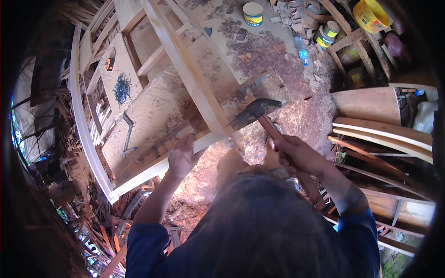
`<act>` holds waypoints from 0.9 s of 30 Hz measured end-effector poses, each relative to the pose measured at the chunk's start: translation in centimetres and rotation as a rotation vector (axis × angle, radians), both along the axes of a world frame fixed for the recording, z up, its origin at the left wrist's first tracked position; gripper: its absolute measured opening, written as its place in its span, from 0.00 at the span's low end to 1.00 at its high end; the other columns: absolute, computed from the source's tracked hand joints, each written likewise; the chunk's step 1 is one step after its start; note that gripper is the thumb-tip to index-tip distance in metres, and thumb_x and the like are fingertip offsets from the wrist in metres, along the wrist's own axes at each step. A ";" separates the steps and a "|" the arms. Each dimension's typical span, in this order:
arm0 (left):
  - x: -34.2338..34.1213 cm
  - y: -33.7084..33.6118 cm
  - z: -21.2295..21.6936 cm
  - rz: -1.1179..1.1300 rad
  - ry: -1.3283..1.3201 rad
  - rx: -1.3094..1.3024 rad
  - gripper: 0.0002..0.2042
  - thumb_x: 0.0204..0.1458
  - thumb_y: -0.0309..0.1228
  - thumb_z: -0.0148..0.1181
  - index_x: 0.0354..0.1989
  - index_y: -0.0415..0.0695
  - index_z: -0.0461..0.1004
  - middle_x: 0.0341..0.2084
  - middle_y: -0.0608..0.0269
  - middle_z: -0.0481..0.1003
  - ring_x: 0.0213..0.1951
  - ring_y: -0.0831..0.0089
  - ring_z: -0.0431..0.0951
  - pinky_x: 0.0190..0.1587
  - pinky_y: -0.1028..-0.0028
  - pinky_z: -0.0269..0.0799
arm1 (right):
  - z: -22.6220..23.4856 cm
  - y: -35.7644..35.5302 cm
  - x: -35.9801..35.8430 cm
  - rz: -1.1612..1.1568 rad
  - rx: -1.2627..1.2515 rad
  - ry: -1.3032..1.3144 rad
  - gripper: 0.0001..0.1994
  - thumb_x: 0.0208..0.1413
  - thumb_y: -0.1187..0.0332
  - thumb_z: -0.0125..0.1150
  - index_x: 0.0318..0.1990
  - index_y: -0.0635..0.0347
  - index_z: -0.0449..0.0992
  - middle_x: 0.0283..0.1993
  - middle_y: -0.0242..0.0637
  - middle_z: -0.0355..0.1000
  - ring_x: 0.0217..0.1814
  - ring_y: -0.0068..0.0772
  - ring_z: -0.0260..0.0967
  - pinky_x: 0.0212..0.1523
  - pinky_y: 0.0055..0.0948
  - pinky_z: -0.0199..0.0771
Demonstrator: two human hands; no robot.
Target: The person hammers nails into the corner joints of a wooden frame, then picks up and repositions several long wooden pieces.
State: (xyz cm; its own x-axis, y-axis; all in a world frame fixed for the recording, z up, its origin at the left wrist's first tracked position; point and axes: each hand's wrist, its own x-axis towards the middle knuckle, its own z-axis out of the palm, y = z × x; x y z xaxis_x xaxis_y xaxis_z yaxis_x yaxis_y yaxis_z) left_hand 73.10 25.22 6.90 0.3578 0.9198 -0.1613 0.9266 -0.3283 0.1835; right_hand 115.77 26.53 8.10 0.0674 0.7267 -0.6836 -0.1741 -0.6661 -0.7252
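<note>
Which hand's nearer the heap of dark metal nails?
Left. Left hand on the pale wooden frame, below and right of the nails; right hand farther right, holding the brown-handled claw hammer.

One left hand (182, 157) at eight o'clock, one right hand (299, 152) at three. One hammer (269, 126) at two. One tape measure (109, 65), one nail heap (122, 89) at ten. Twelve to two: at least three cans (253, 20), one bottle (302, 53), one bucket (365, 17).

dark fisheye rim, straight edges bowed, bright glare on the floor (202, 178), deep shadow at far left
</note>
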 end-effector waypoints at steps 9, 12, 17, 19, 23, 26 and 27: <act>-0.3 -0.2 -0.1 -0.001 -0.084 0.099 0.20 0.55 0.47 0.68 0.35 0.40 0.73 0.28 0.53 0.76 0.29 0.52 0.81 0.30 0.59 0.77 | -2.3 1.7 7.0 -0.399 0.359 -0.206 0.14 0.75 0.58 0.45 0.35 0.51 0.66 0.21 0.22 0.60 0.19 0.16 0.59 0.21 0.22 0.63; -0.4 -0.5 -0.1 -0.008 -0.040 0.040 0.20 0.56 0.47 0.67 0.36 0.41 0.72 0.28 0.53 0.75 0.29 0.52 0.80 0.30 0.59 0.76 | -1.3 -2.3 -0.7 -0.145 0.090 0.007 0.14 0.72 0.53 0.49 0.39 0.51 0.70 0.24 0.22 0.64 0.22 0.18 0.61 0.23 0.25 0.64; -0.9 -0.6 0.1 0.018 -0.072 0.013 0.19 0.55 0.46 0.68 0.37 0.41 0.73 0.30 0.53 0.76 0.31 0.52 0.80 0.32 0.58 0.75 | 0.1 -2.1 3.7 -0.107 0.103 -0.223 0.11 0.67 0.51 0.55 0.37 0.44 0.70 0.23 0.19 0.59 0.18 0.14 0.52 0.18 0.24 0.53; -1.1 -1.0 -0.3 0.018 -0.055 0.023 0.19 0.54 0.46 0.68 0.39 0.41 0.73 0.30 0.53 0.76 0.32 0.52 0.80 0.32 0.58 0.75 | 2.0 2.1 11.1 -0.377 0.165 0.049 0.14 0.72 0.58 0.51 0.30 0.48 0.67 0.19 0.17 0.54 0.16 0.11 0.50 0.15 0.18 0.52; -1.0 -0.6 -0.2 0.007 -0.072 0.022 0.19 0.54 0.45 0.68 0.40 0.41 0.73 0.31 0.53 0.77 0.33 0.52 0.80 0.32 0.59 0.74 | -3.8 -2.2 4.8 -0.291 0.339 -0.061 0.12 0.72 0.60 0.50 0.42 0.57 0.73 0.26 0.27 0.72 0.25 0.29 0.70 0.27 0.36 0.74; -1.5 -1.3 -0.7 0.022 -0.089 -0.001 0.19 0.53 0.45 0.68 0.40 0.41 0.73 0.33 0.53 0.77 0.36 0.53 0.81 0.35 0.59 0.75 | -0.3 -5.1 -5.0 0.185 -0.161 0.124 0.10 0.70 0.64 0.51 0.51 0.58 0.73 0.32 0.26 0.70 0.28 0.21 0.66 0.27 0.26 0.69; -1.9 -1.3 -0.8 0.038 -0.098 -0.017 0.19 0.52 0.45 0.68 0.40 0.41 0.73 0.36 0.52 0.78 0.38 0.54 0.81 0.37 0.59 0.76 | 0.6 -5.2 -7.0 0.425 -0.397 0.216 0.13 0.69 0.66 0.52 0.56 0.59 0.72 0.36 0.26 0.69 0.29 0.17 0.64 0.27 0.21 0.67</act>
